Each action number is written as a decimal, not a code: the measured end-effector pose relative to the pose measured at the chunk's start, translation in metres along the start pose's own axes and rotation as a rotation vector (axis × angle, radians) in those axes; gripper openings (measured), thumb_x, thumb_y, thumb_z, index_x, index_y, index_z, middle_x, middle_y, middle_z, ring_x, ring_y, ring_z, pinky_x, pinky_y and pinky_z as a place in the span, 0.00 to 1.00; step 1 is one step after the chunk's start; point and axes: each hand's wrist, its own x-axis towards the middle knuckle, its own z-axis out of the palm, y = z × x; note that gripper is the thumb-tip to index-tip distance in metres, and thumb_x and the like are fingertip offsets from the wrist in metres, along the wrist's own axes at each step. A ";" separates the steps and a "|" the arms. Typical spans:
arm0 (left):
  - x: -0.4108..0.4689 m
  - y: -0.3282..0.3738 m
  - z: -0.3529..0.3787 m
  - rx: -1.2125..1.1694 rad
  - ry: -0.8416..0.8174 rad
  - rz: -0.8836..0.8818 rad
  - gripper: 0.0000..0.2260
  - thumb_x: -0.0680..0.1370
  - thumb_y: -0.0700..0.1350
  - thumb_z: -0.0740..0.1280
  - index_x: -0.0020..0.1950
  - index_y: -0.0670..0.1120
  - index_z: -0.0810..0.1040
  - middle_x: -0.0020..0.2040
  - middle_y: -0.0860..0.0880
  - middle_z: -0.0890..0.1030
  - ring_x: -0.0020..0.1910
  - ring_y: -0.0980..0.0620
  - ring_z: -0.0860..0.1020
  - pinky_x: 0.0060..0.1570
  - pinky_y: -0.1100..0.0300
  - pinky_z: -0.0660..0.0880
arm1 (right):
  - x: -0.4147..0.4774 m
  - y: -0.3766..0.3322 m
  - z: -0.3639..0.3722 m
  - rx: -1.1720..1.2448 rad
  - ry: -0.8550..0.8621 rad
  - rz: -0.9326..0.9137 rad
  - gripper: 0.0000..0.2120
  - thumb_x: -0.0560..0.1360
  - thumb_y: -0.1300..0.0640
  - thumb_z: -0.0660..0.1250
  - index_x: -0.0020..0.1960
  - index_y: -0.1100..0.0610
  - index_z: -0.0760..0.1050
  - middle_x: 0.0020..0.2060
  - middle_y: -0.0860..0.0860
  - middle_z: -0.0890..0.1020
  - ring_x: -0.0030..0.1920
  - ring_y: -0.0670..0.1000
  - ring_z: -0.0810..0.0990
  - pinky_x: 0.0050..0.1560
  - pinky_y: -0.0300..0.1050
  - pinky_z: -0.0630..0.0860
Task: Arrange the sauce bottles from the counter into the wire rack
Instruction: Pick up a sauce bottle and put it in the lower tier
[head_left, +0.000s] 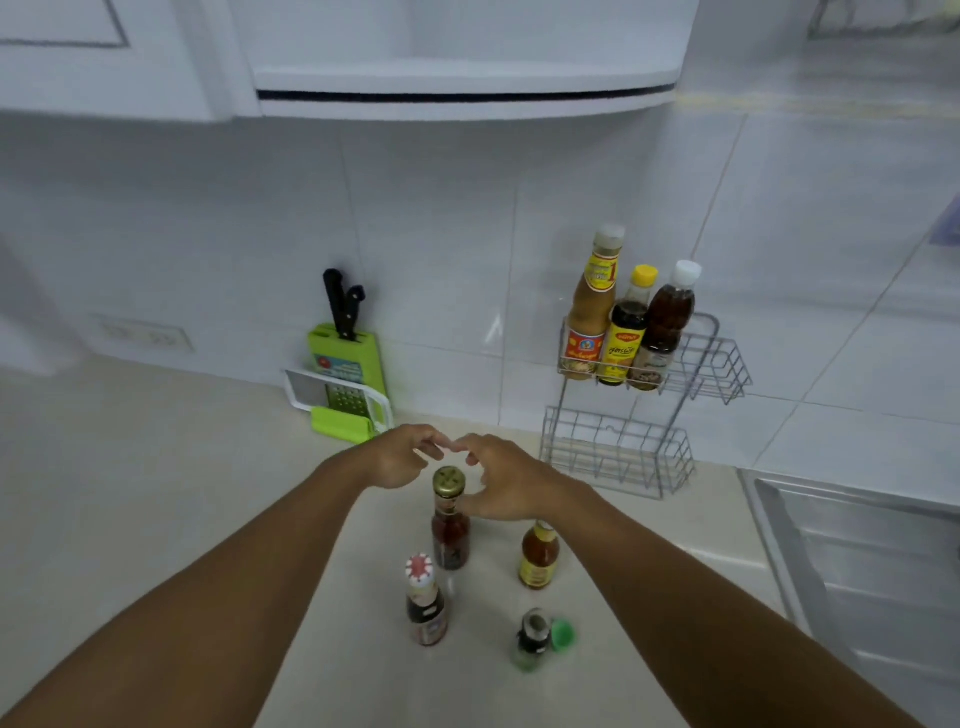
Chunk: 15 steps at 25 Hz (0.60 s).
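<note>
Several sauce bottles stand on the beige counter: a gold-capped red one (450, 525), an amber one with a yellow label (539, 557), a dark one with a red-white cap (426, 603) and a small green-capped one (533, 638). My left hand (402, 457) and my right hand (501, 480) hover just above and behind the gold cap, fingers apart, holding nothing. The wire rack (698, 364) stands against the tiled wall at the right. Its top tier holds three bottles (623, 327). Its lower tier (618, 452) has no bottles in it.
A green knife block with black handles (345, 343) and a grater (343, 400) stand at the wall to the left. A steel sink (857, 561) lies at the right. A white shelf (462, 88) hangs overhead.
</note>
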 end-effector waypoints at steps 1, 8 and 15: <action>0.000 -0.011 0.004 0.010 -0.030 0.011 0.25 0.73 0.21 0.56 0.65 0.40 0.75 0.64 0.36 0.77 0.57 0.47 0.75 0.52 0.58 0.72 | 0.006 -0.004 0.008 -0.033 0.002 -0.010 0.34 0.73 0.50 0.74 0.76 0.52 0.66 0.65 0.53 0.75 0.61 0.52 0.76 0.57 0.49 0.76; 0.005 -0.050 0.044 0.008 -0.138 -0.014 0.29 0.68 0.33 0.77 0.67 0.43 0.76 0.58 0.49 0.80 0.59 0.43 0.81 0.61 0.48 0.78 | 0.030 -0.005 0.040 -0.060 0.080 0.006 0.17 0.73 0.56 0.72 0.61 0.54 0.76 0.53 0.54 0.83 0.52 0.55 0.81 0.52 0.52 0.80; -0.003 -0.049 0.071 -0.103 0.002 0.078 0.21 0.67 0.47 0.79 0.57 0.57 0.77 0.55 0.51 0.83 0.55 0.50 0.81 0.58 0.56 0.77 | 0.028 -0.007 0.014 0.099 0.157 0.000 0.12 0.73 0.56 0.74 0.56 0.52 0.79 0.43 0.48 0.82 0.40 0.47 0.81 0.40 0.40 0.78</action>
